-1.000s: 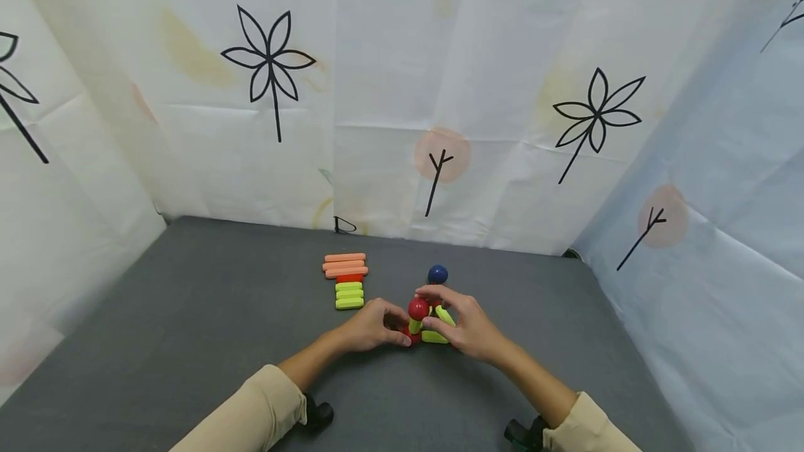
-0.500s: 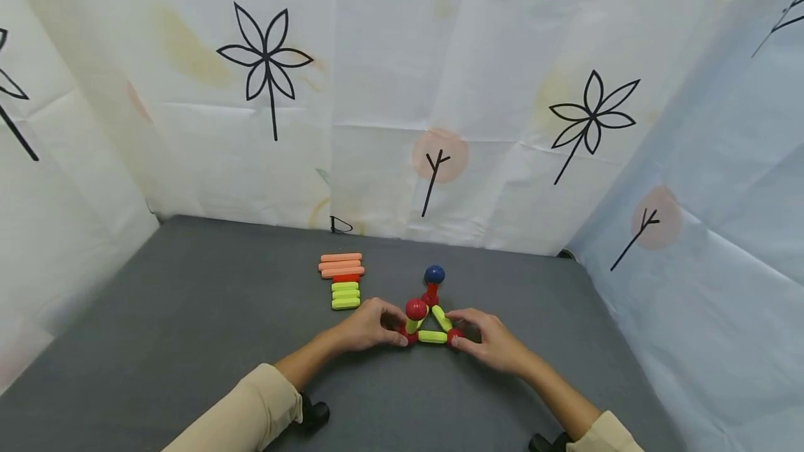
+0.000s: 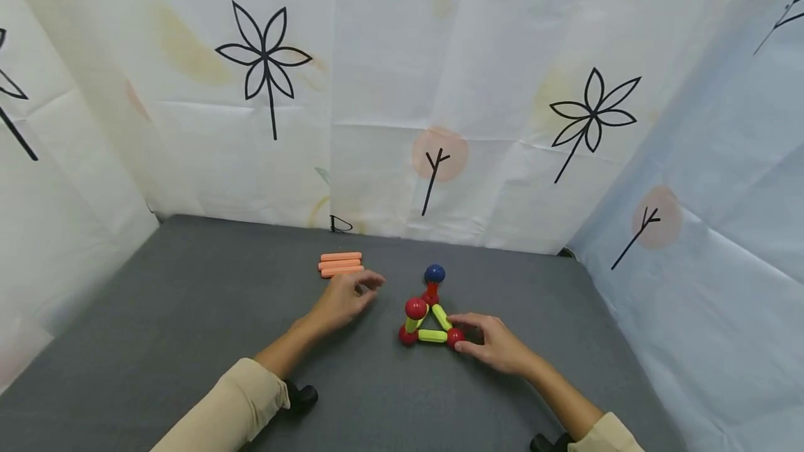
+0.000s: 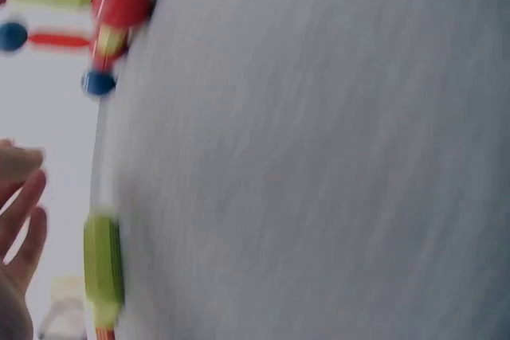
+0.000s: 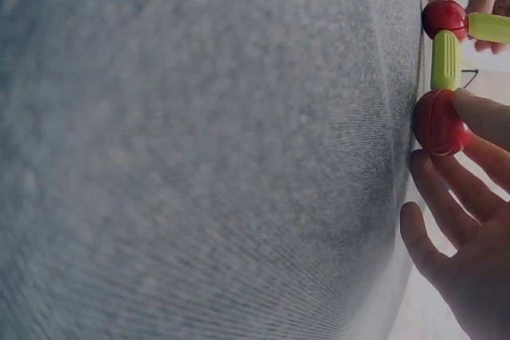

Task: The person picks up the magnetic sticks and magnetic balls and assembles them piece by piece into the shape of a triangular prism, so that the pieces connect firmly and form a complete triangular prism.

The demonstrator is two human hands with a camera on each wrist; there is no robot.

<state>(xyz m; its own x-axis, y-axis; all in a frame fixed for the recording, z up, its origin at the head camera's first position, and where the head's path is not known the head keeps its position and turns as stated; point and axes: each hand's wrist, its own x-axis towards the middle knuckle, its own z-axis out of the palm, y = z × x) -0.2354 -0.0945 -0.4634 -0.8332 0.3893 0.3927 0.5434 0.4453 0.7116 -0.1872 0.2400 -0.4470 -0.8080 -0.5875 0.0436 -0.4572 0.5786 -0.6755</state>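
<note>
Ball-and-rod frame is set on grey table, right of the left hand. Near-right red ball is pinched by thumb and fingers of the right hand. Upper red ball is raised on a rod at near-left corner; blue ball is joined at far corner. Left hand is released, fingers parted, poised near side of orange rods. Yellow-green block is blurred in left wrist view.

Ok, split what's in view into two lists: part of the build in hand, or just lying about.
Part of the build:
red balls
yellow-green rods joining them
red rod
blue ball on the red rod's end

Lying about unattached, though perhaps spares:
orange rods
loose yellow-green pieces
</note>
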